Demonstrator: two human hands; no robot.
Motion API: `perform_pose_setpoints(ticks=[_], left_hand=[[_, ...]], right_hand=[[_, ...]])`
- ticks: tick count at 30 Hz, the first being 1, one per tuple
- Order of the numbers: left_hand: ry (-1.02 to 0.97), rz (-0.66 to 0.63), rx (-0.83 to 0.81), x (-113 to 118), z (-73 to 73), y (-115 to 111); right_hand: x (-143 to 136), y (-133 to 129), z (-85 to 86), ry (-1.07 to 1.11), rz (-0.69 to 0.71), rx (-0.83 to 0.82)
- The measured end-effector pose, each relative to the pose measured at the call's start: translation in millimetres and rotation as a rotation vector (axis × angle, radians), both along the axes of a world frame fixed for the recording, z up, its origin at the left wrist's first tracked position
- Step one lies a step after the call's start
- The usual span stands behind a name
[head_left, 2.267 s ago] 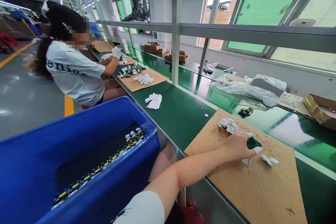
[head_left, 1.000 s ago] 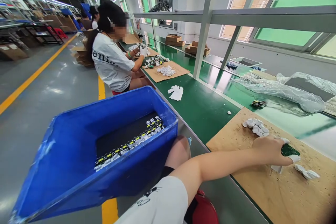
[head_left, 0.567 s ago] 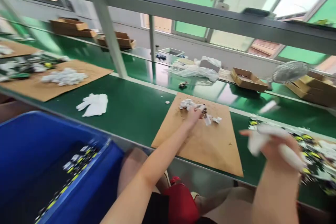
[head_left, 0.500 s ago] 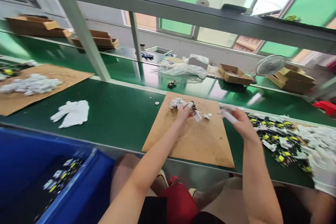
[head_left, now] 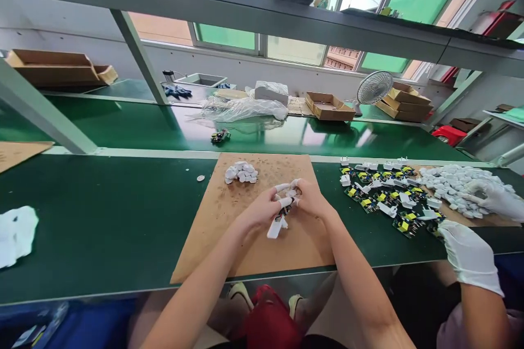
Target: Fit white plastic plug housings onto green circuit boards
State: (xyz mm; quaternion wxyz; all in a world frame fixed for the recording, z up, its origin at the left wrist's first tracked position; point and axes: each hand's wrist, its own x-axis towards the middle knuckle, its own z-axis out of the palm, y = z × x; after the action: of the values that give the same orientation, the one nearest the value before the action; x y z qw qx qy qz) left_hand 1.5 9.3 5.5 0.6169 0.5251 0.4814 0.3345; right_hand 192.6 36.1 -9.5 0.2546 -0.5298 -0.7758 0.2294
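The left hand [head_left: 262,209] and right hand [head_left: 313,198] are sharing one narrow grip around a small dark circuit board [head_left: 287,209], its oblong white plastic piece [head_left: 274,228] pointing near-left.

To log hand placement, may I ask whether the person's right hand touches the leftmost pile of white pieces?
No, the right hand meets the left hand at a small assembly, apart from that white pile.
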Motion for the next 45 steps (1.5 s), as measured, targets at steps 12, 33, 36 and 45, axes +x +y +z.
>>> perform_pose_setpoints(ticks=[12,33,36,45], left_hand=[[0.308,-0.117,0.193,0,-4.3,-7],[-0.712,0.177,-0.244,-1,-5.1,10],[-0.755,0.163,-0.229,-3,-1.7,10],[-0.585,0.244,0.032,-2,-0.1,5]], right_hand=[[0,5,-8.0,0.524,-0.052,-0.171],[0,-18,27.3,0.99,-0.047,-0.153],[-2,-21,28.1,0.99,-0.001,-0.151],[-6,-20,30.0,1.111,-0.046,-0.145]])
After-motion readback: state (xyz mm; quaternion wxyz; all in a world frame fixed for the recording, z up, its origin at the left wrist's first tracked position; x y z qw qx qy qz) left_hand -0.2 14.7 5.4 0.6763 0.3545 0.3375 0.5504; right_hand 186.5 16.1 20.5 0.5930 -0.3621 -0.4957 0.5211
